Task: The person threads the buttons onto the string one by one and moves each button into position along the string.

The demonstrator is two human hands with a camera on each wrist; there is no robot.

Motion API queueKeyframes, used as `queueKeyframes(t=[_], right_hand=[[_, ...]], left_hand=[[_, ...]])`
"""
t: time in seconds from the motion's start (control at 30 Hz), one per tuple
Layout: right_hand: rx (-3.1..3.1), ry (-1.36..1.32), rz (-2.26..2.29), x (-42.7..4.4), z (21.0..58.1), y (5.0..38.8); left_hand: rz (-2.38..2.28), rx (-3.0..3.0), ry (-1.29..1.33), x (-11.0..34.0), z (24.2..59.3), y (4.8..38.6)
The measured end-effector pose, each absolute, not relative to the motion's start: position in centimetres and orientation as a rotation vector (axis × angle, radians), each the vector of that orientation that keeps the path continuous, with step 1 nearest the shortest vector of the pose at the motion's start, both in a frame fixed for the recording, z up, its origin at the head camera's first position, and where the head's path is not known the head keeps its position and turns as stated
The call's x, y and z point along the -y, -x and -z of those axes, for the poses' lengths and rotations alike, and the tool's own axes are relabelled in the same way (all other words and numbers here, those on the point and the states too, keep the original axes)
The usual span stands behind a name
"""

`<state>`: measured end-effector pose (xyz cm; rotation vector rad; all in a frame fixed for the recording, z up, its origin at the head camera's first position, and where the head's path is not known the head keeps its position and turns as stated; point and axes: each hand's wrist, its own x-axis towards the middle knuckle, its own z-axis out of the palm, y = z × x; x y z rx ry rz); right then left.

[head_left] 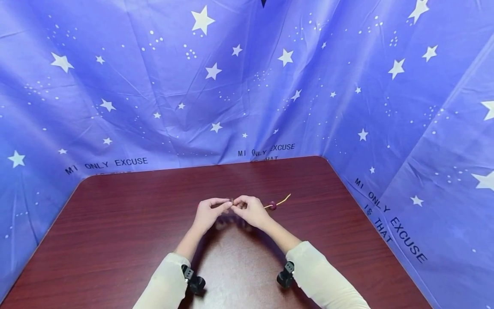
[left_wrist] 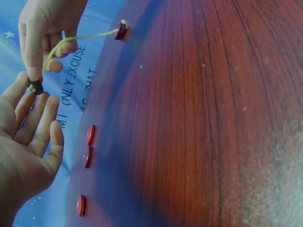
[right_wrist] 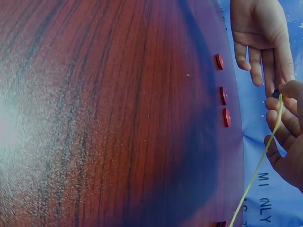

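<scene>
Cream cloth makes the left sleeve [head_left: 160, 281], at 7 o'clock in the head view, with a black wrist camera [head_left: 194, 280] at its cuff. Next comes the left hand [head_left: 208, 212]: its thumb and fingertips nearly meet, pinching a small dark disc [left_wrist: 36, 88], while the other fingers are loosely bent. This disc is between the two hands, above the dark red wood-grain table [head_left: 127, 227]. On the table, in the left wrist view, three red discs [left_wrist: 91, 135] lie at about 5 o'clock from the pinched one. At 3 o'clock from the left hand is the right hand [head_left: 251, 211], whose thumb and finger close on the yellow string [right_wrist: 258, 168] just beside the dark disc; whether they grip the disc also, I cannot tell. Farther right, a dark red disc [head_left: 273, 205] is threaded on the string, whose free end points to 2 o'clock.
</scene>
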<state>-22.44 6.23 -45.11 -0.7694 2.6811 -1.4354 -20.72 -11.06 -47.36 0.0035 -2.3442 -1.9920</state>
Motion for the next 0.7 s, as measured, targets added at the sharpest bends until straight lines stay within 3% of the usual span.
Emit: queueKeyframes(t=[0.7], right_hand=[[-2.695, 0.722, 1.426, -6.25, 45.63, 22.55]], left_hand=[[2.105, 2.315, -0.008, 11.17, 47.59, 20.63]])
